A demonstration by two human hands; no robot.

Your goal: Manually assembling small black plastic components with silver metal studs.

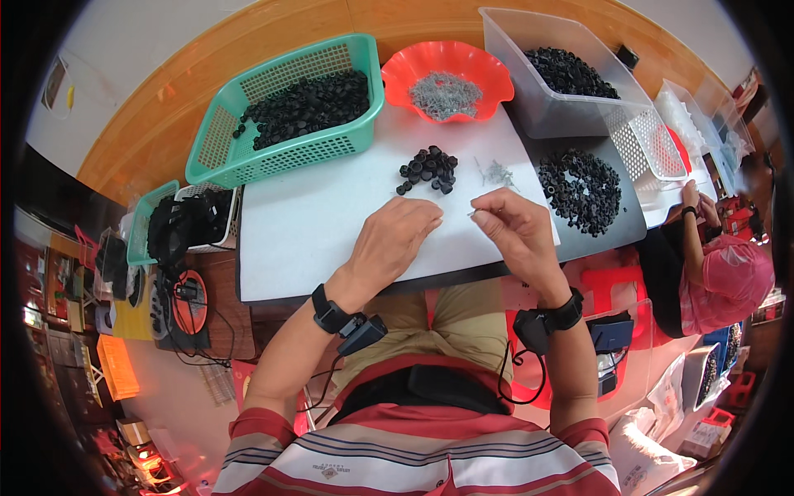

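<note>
White sheet (pixel 331 223) covering the table (pixel 612 219), seen from above; the person's two hands meet over its near middle. Left hand (pixel 395 240) rests knuckles-up on the sheet, fingers curled under; whether its grip pinches anything cannot be told, since the fingertips are hidden. Right hand (pixel 514 223) lies just beside it, thumb and forefinger pressed together on a thin metal pin (pixel 473 212) whose tip shows at the fingertips, pointing toward the left hand. Small heap of black plastic caps (pixel 428 169) lies on the sheet just beyond the hands; a loose scatter of metal pins (pixel 496 174) lies to its right; a larger pile of black rings (pixel 581 188) sits farther right on the dark bare part of the table. Along the far edge, from left to right: green basket (pixel 215 140) holding black caps; red scalloped bowl (pixel 488 70) holding grey metal pieces; clear plastic tub (pixel 546 116) holding black parts; white mesh basket (pixel 641 145) touching the tub's right side. Each wrist carries a black band (pixel 329 312) with a small device and cable. At the right edge, another person in a pink top (pixel 732 277) sits by the same table, one hand raised near it.
</note>
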